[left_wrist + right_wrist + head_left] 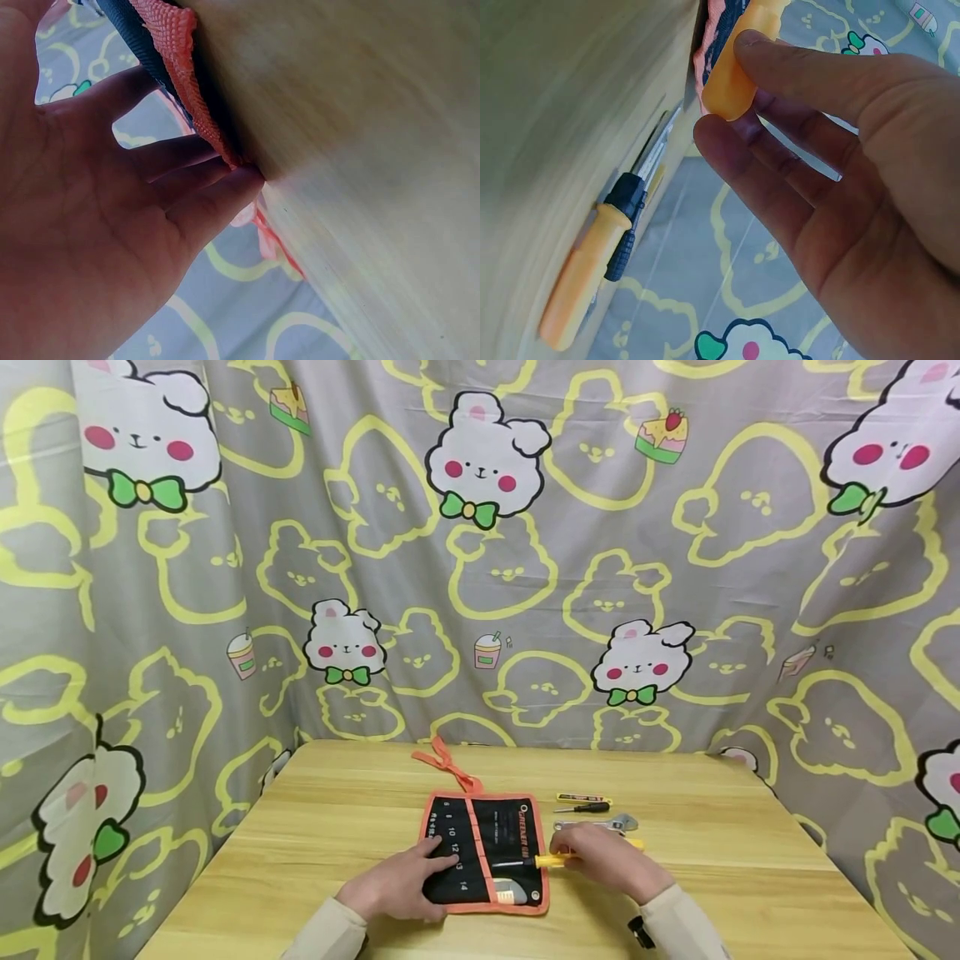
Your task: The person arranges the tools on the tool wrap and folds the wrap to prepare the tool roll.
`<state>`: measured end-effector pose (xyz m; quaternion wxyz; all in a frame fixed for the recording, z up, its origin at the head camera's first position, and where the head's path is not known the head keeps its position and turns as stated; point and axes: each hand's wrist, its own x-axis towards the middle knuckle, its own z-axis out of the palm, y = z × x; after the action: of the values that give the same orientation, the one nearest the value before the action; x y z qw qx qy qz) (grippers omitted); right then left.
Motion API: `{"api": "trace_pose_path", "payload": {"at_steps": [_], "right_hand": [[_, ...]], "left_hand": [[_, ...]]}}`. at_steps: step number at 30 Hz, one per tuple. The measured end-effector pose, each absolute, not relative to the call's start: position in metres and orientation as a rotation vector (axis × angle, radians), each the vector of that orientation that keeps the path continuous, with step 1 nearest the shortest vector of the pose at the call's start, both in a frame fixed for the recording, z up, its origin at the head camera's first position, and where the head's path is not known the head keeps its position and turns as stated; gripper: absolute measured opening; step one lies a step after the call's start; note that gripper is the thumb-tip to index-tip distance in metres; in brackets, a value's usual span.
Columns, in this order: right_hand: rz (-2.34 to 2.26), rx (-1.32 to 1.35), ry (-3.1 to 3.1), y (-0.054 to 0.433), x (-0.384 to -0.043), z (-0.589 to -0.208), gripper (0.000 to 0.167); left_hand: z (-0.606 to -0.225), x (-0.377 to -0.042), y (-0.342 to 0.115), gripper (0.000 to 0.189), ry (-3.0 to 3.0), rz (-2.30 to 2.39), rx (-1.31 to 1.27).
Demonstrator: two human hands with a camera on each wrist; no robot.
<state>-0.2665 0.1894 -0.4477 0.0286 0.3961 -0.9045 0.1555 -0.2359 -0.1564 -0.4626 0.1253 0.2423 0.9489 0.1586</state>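
Note:
A black tool pouch (506,831) with orange trim lies spread on the table. My left hand (397,881) rests on its left side, fingers extended over the printed numbers; in the left wrist view the little finger touches the orange edging (202,120). My right hand (603,856) pinches the yellow handle of a screwdriver (735,82) between thumb and fingers, its shaft lying over the pouch's lower right part. In the pouch's lower right corner shows a pale, yellow-marked item (510,892), its kind unclear.
Right of the pouch lie an adjustable wrench (621,822), a small black-handled screwdriver (592,807), a narrow yellow-and-black packet (583,797) and another yellow-handled tool (589,270). An orange tie strap (450,764) extends behind the pouch. A patterned curtain (405,710) hangs behind the table.

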Motion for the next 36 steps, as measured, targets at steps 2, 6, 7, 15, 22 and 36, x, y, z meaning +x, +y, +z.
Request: {"api": "trace_pose_path", "payload": {"at_steps": [2,6,7,15,22,36], "right_hand": [[0.460,1.225,-2.783,0.188,-0.267,-0.450,0.019],[0.432,1.236,-2.751,0.185,-0.269,-0.455,0.016],[0.430,1.240,-2.742,0.184,-0.269,-0.456,0.014],[0.401,1.267,-2.713,0.178,-0.270,-0.461,0.017],[0.396,1.249,-2.740,0.172,-0.268,-0.464,0.021],[0.510,1.186,-2.860,0.185,-0.268,-0.461,0.021]], "left_hand": [[-0.462,-0.236,-0.156,0.074,2.765,0.462,0.705],[-0.464,-0.237,-0.157,0.074,2.762,0.468,0.709],[-0.465,-0.237,-0.157,0.074,2.762,0.467,0.710],[-0.468,-0.238,-0.157,0.074,2.757,0.462,0.707],[-0.467,-0.238,-0.156,0.074,2.761,0.451,0.708],[-0.466,-0.238,-0.157,0.074,2.760,0.461,0.712]]}}
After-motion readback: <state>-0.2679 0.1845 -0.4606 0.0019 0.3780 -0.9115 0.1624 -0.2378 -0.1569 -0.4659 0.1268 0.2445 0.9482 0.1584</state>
